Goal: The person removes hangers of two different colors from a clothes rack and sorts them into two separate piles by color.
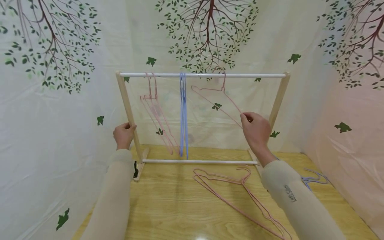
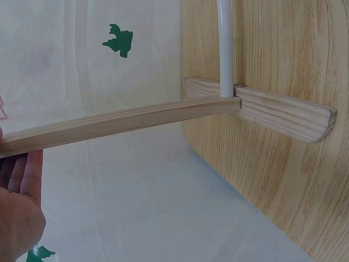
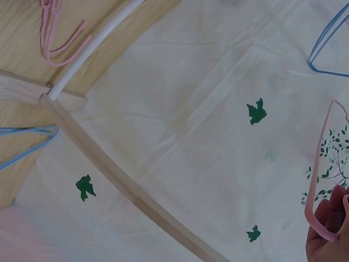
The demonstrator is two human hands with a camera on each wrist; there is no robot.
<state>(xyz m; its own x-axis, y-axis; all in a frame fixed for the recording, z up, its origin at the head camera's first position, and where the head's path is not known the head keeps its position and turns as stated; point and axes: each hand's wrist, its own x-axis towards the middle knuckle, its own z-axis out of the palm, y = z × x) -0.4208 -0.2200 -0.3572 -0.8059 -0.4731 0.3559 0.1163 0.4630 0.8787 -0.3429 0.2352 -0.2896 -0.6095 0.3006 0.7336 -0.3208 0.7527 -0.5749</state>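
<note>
A small wooden rack (image 1: 129, 110) with a white top rail (image 1: 204, 75) stands on the wooden table (image 1: 174, 206). My left hand (image 1: 123, 134) grips its left post (image 2: 125, 123). My right hand (image 1: 255, 128) pinches the lower corner of a pink wire hanger (image 1: 219, 100) whose hook is at the rail; the same pink hanger (image 3: 319, 180) shows in the right wrist view. Two pink hangers (image 1: 156, 113) and blue hangers (image 1: 183, 116) hang on the rail further left.
Pink hangers (image 1: 237, 193) lie on the table in front of the rack. A blue hanger (image 1: 313, 178) lies at the right, also the blue hanger (image 3: 27, 142) in the right wrist view. A leaf-print sheet (image 1: 60, 100) walls in the table on all sides.
</note>
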